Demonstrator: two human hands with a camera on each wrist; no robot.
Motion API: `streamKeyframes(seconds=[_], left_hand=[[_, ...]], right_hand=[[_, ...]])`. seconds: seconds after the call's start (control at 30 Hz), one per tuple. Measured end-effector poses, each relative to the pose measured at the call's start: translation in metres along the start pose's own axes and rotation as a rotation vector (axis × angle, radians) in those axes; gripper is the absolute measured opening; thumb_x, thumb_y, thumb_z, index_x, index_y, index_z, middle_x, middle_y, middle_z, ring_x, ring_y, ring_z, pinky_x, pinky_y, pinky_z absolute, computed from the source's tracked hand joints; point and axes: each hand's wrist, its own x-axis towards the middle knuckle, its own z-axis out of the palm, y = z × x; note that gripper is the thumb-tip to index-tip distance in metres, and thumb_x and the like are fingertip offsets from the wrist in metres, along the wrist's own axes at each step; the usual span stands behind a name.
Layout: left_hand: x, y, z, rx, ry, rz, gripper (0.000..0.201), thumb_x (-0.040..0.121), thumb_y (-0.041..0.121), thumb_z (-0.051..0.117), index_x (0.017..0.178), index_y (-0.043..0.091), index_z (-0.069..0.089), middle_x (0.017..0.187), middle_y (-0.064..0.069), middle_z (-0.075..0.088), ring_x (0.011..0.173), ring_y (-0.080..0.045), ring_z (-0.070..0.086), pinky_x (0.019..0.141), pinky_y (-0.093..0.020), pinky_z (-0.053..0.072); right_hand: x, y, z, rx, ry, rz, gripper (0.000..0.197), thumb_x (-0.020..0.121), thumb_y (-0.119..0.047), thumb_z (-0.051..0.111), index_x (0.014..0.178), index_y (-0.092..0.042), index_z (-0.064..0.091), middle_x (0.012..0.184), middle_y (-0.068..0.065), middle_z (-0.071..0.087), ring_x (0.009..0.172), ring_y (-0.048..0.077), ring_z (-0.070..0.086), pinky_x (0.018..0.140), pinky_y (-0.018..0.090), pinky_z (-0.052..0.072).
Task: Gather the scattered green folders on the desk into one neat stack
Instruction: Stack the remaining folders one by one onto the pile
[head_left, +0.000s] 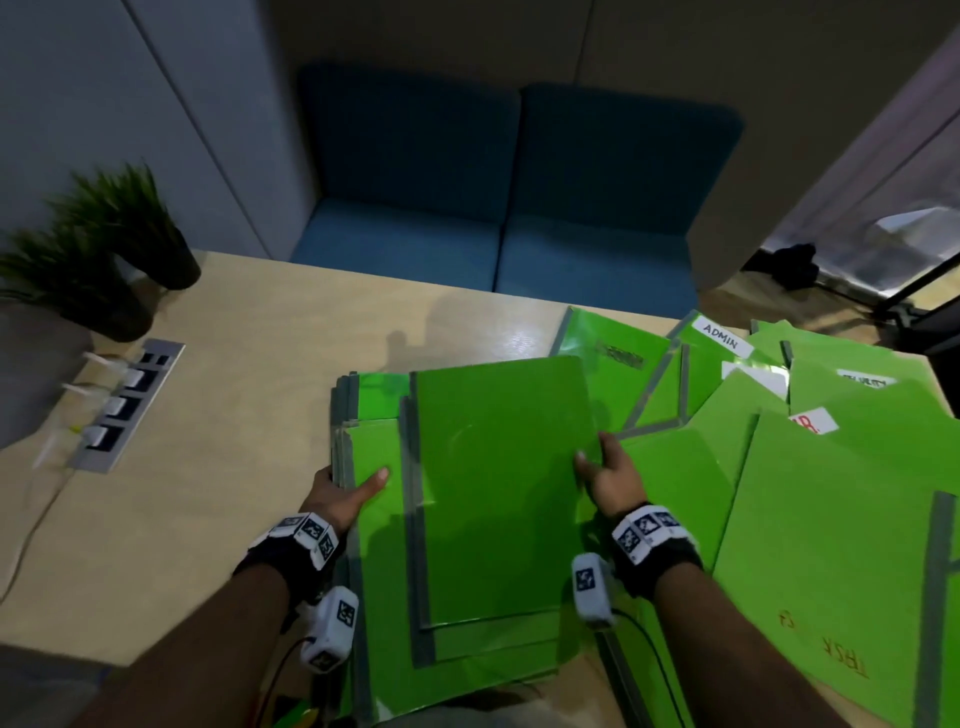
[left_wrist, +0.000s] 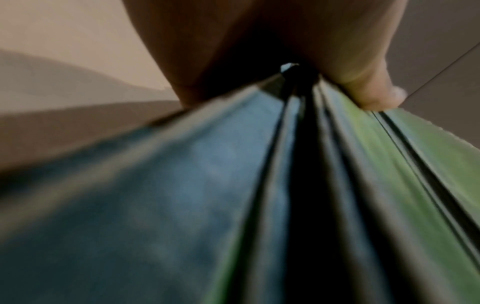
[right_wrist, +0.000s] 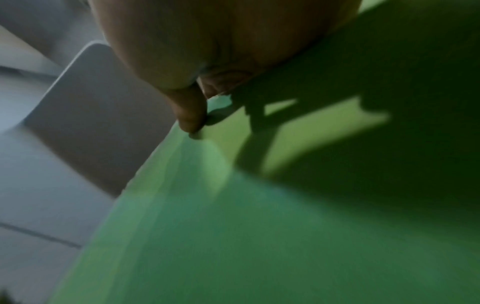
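Note:
A stack of green folders (head_left: 493, 493) with grey spines lies at the desk's near middle, its layers offset. My left hand (head_left: 343, 491) grips the stack's left edge, thumb on top and fingers underneath; the left wrist view shows the thumb (left_wrist: 376, 96) pressed on the stacked folder edges (left_wrist: 298, 164). My right hand (head_left: 608, 467) pinches the right edge of the top folder (head_left: 498, 467), thumb on its cover. The right wrist view shows that thumb (right_wrist: 189, 111) on the green cover (right_wrist: 233, 226). Several more green folders (head_left: 831, 467) lie fanned out to the right, some with white labels.
Two potted plants (head_left: 93, 260) stand at the desk's far left. A metal power socket strip (head_left: 124, 405) with plugged cables sits in the desk left of the stack. A blue sofa (head_left: 493, 208) lies beyond the far edge. Bare desk (head_left: 234, 467) lies left of the stack.

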Motion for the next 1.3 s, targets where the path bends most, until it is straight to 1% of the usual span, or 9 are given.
streamKeyframes(seconds=[0.13,0.3,0.4,0.53,0.67,0.73,0.8,1.07,1.3], left_hand=[[0.004,0.0,-0.003,0.024,-0.038,0.028,0.1,0.064,0.073,0.064,0.135,0.005,0.045,0.126,-0.022,0.059,0.103,-0.035,0.06,0.095,-0.045,0.049],[0.021,-0.017,-0.008,0.04,-0.096,-0.038,0.141,0.03,0.08,0.08,0.147,0.02,0.028,0.141,-0.013,0.05,0.12,-0.035,0.054,0.1,-0.053,0.046],[0.012,-0.008,-0.009,0.101,-0.095,-0.032,0.148,0.024,0.082,0.078,0.148,0.019,0.026,0.143,-0.013,0.048,0.121,-0.037,0.053,0.1,-0.053,0.046],[0.006,-0.001,-0.01,0.145,-0.102,-0.02,0.152,0.023,0.086,0.073,0.149,0.017,0.025,0.146,-0.014,0.045,0.123,-0.037,0.051,0.101,-0.051,0.044],[0.001,0.003,-0.01,0.14,-0.094,-0.009,0.151,0.025,0.085,0.073,0.15,0.016,0.024,0.148,-0.015,0.042,0.125,-0.038,0.049,0.102,-0.051,0.043],[-0.002,0.004,-0.009,0.132,-0.092,-0.004,0.149,0.027,0.083,0.075,0.149,0.015,0.025,0.146,-0.016,0.044,0.123,-0.038,0.05,0.102,-0.052,0.044],[-0.007,0.008,-0.008,0.124,-0.088,-0.005,0.14,0.036,0.075,0.077,0.15,0.013,0.024,0.147,-0.018,0.043,0.124,-0.039,0.049,0.102,-0.051,0.043],[-0.006,0.009,-0.009,0.138,-0.079,0.0,0.125,0.05,0.069,0.08,0.147,0.009,0.029,0.144,-0.019,0.045,0.122,-0.037,0.051,0.101,-0.047,0.044],[-0.004,0.011,-0.006,0.132,-0.061,-0.016,0.097,0.069,0.045,0.079,0.145,0.006,0.032,0.14,-0.021,0.048,0.119,-0.038,0.052,0.1,-0.045,0.044]], right_hand=[[-0.007,0.01,0.038,-0.218,-0.106,-0.027,0.042,0.091,-0.019,0.063,0.13,-0.005,0.054,0.126,0.013,0.061,0.117,0.03,0.058,0.097,0.036,0.047],[-0.014,0.002,0.056,-0.567,-0.226,-0.129,0.055,0.096,-0.032,0.056,0.143,-0.008,0.041,0.135,0.016,0.044,0.127,0.033,0.046,0.106,0.038,0.038],[-0.008,-0.006,0.04,-0.604,-0.284,-0.242,0.043,0.096,-0.028,0.055,0.136,-0.012,0.053,0.13,0.016,0.053,0.122,0.031,0.051,0.103,0.035,0.039],[0.015,0.003,-0.016,-0.635,-0.094,-0.337,0.034,0.091,-0.027,0.063,0.125,-0.022,0.063,0.126,0.011,0.056,0.116,0.029,0.056,0.102,0.043,0.045],[0.03,0.026,-0.073,-1.03,-0.014,-0.064,0.087,0.079,-0.053,0.071,0.15,-0.038,0.023,0.161,0.005,0.011,0.148,0.031,0.013,0.111,0.061,0.023],[0.032,0.037,-0.085,-0.996,-0.073,0.07,0.104,0.073,-0.06,0.071,0.151,-0.044,0.005,0.162,0.001,-0.014,0.149,0.031,-0.009,0.109,0.07,0.011],[0.036,0.045,-0.088,-0.959,-0.073,0.097,0.11,0.07,-0.062,0.073,0.152,-0.044,0.0,0.161,0.0,-0.02,0.148,0.031,-0.012,0.109,0.071,0.01],[0.036,0.055,-0.107,-0.767,0.275,0.162,0.11,0.07,-0.072,0.066,0.153,-0.022,0.013,0.16,0.018,0.011,0.147,0.037,0.014,0.116,0.05,0.02],[0.054,0.035,-0.107,-0.726,0.167,0.234,0.131,0.046,-0.065,0.085,0.147,-0.01,0.023,0.147,0.016,0.039,0.134,0.037,0.039,0.109,0.051,0.037]])
